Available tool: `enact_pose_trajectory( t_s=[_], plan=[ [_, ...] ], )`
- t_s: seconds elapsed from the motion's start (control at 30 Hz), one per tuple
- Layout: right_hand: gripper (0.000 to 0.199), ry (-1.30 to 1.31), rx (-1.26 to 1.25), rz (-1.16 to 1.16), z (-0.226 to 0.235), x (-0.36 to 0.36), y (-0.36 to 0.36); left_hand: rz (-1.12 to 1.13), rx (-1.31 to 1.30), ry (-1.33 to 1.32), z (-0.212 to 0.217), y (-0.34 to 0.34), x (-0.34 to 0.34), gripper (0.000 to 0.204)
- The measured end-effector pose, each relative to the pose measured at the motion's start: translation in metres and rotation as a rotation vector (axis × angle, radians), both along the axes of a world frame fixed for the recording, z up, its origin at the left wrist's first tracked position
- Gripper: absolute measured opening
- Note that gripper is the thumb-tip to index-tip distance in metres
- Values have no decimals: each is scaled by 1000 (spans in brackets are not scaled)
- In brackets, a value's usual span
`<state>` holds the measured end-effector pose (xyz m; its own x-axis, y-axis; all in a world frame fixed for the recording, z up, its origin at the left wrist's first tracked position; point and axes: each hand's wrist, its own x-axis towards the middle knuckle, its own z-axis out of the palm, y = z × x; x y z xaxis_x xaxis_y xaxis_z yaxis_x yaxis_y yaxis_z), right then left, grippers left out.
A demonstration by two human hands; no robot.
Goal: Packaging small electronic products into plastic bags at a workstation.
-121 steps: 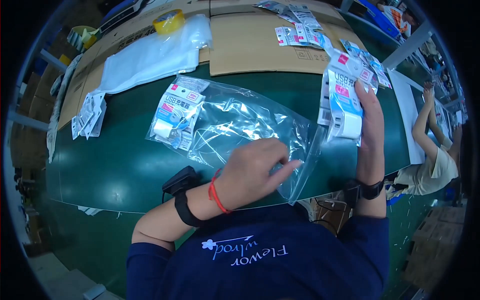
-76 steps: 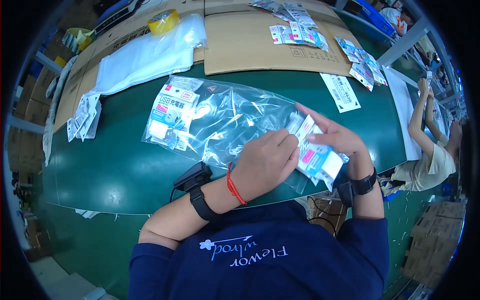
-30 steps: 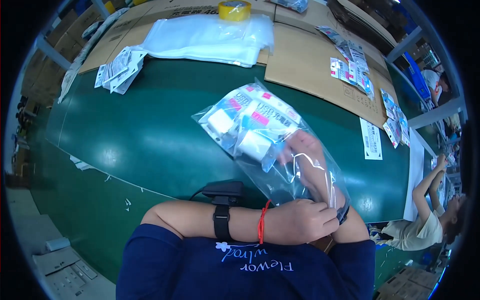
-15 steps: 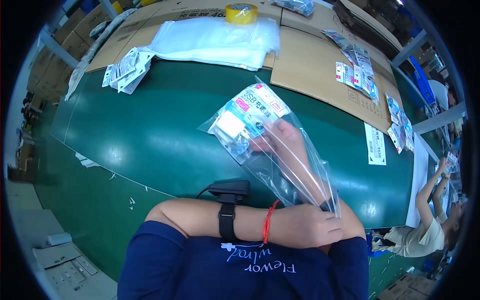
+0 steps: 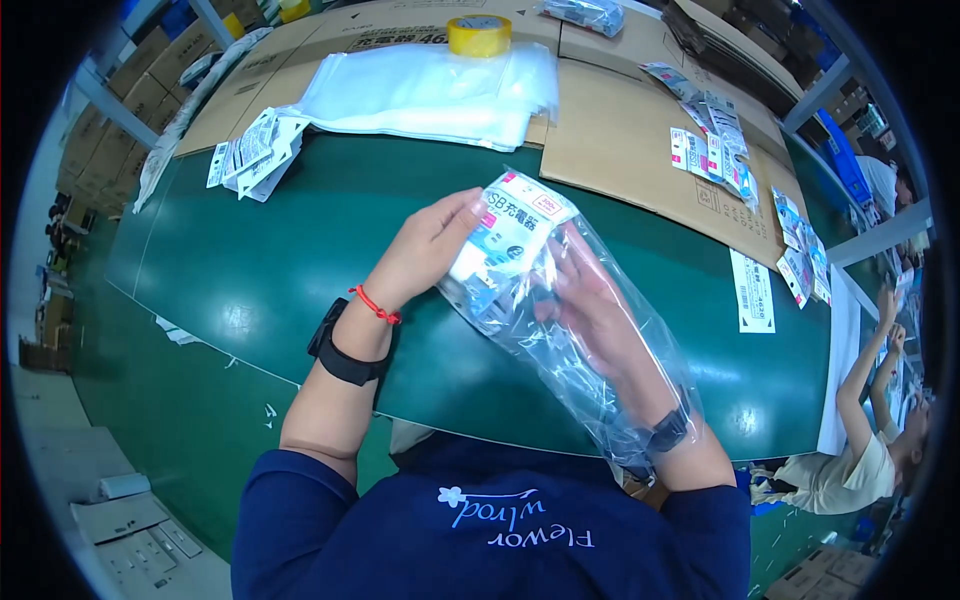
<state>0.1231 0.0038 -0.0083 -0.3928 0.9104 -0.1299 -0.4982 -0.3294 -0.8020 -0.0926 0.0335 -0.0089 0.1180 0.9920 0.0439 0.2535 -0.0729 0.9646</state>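
Note:
A packaged charger (image 5: 510,235), with a printed card and a white body under clear film, lies at the far end of a long clear plastic bag (image 5: 620,370). My left hand (image 5: 435,240) is closed on the upper left edge of the package, thumb on its face. My right hand (image 5: 590,305) is inside the bag, beside the package's lower right edge. Its fingers are apart and slightly bent, seen through the wrinkled film. The bag reaches back over my right wrist and watch.
Flat clear bags (image 5: 420,95) are stacked at the back, with a yellow tape roll (image 5: 479,37) on them. Printed cards (image 5: 262,150) lie left of them. Several charger packages (image 5: 715,155) rest on cardboard (image 5: 610,130). A co-worker (image 5: 840,470) is at far right.
My left hand has moved from the bag's near end, by my right forearm, up to the package and taken its edge. My right hand's fingers have loosened from the package; the bag covers my wrist.

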Motion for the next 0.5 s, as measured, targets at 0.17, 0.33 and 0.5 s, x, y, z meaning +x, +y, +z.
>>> enact_pose_trajectory(
  t_s=[0.17, 0.33, 0.5],
  plan=[
    [60, -13, 103, 54, -10, 7, 12, -33, -47, -180, 1, 1, 3, 49],
    [40, -368, 13, -17, -6, 14, 20, 83, -98, -280, -1, 1, 7, 49],
    [24, -467, 24, 130, 8, 8, 11, 112, -192, -420, -4, 3, 11, 56]
  ],
)
